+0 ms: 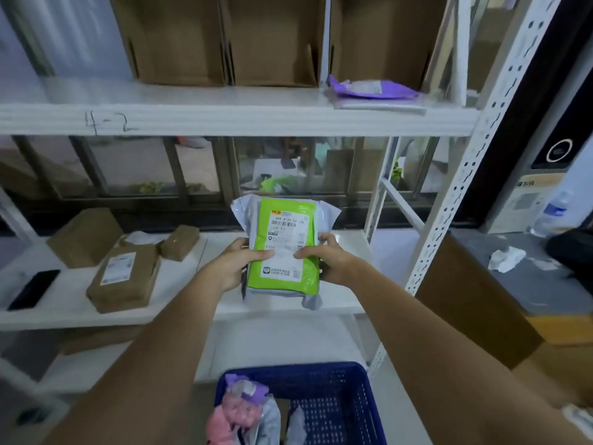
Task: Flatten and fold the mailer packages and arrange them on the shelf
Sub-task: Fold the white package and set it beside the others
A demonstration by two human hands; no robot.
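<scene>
**Green mailer gripped and ready for the shelf**

Below your forearms sits the blue basket [353, 399], more mailers waiting inside. Your left hand [229, 263] and right hand [324, 260] pinch the green mailer [285, 271] by its sides, a grey mailer [313, 300] stacked behind, both lifted over the lower shelf [192, 303]. It looks flattened already; next, probably set it down squarely, perhaps by the purple mailer [373, 88] above.

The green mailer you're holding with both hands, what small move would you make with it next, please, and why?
Probably lower the green mailer and the grey mailer behind it onto the middle shelf just below. The left hand and right hand hold the pair by their sides above that shelf; a purple mailer already lies on the shelf above.
</scene>
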